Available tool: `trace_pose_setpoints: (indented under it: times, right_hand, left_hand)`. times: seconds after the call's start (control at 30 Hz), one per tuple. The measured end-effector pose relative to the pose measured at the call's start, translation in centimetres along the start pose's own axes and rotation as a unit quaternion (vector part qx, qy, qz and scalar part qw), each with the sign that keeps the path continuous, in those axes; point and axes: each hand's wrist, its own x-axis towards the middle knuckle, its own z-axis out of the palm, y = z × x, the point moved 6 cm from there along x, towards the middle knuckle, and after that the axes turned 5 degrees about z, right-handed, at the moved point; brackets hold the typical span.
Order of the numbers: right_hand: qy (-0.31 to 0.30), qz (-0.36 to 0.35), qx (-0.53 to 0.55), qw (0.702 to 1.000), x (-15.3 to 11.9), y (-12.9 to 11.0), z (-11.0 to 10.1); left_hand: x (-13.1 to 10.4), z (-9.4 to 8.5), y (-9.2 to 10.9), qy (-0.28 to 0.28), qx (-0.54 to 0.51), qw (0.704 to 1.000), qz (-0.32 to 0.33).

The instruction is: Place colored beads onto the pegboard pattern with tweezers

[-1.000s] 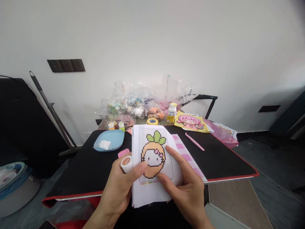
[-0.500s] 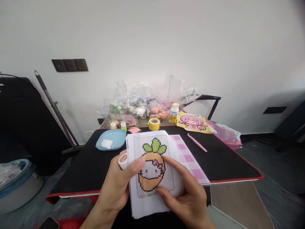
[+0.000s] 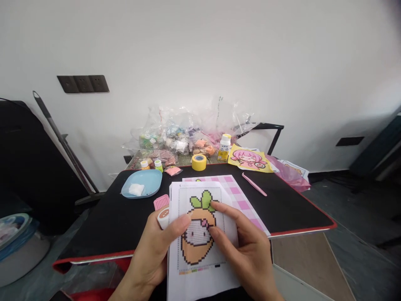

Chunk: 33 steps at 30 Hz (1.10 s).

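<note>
A stack of white paper sheets is held over the table's front edge; the top sheet shows a pixel pattern of an orange figure with green leaves. My left hand grips the stack's left side, thumb on top, with a white round-ended object beside its fingers. My right hand has its index finger and thumb on the pattern's right part, its other fingers curled at the sheets' right side. A pink comb-like piece lies just beyond my left hand. Behind the stack is a pink checkered sheet.
On the black table mat are a blue tray with a white packet, and a pink curved tool. Behind stand yellow tape, a white bottle, small jars, bead bags and a yellow picture.
The paper stack has moved lower and nearer, uncovering the pink comb-like piece. My right thumb has moved up the pattern towards the index finger. The view has shifted slightly.
</note>
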Motion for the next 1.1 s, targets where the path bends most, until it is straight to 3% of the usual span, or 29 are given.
trace_pose_setpoints:
  times: [0.17, 0.43, 0.63, 0.83, 1.1]
  right_hand:
    - [0.000, -0.028, -0.039, 0.999, -0.1, -0.4, -0.3]
    - [-0.051, 0.064, 0.065, 0.994, 0.0, 0.1, 0.5]
    - [-0.026, 0.077, 0.067, 0.994, -0.3, 0.5, 0.4]
    - [-0.038, 0.099, 0.151, 0.983, -0.2, 0.5, 0.6]
    - [-0.041, 0.115, 0.171, 0.978, 0.0, 0.6, 1.0]
  left_hand:
    - [0.1, -0.3, -0.3, 0.001, 0.018, 1.000, -0.011]
    - [0.0, -0.1, -0.5, -0.011, -0.007, 1.000, -0.022]
    - [0.1, -0.4, -0.7, -0.014, -0.027, 0.999, -0.020]
    - [-0.1, -0.2, -0.8, -0.027, -0.033, 0.999, -0.025]
    - [-0.2, -0.5, -0.8, 0.007, 0.003, 0.999, -0.031]
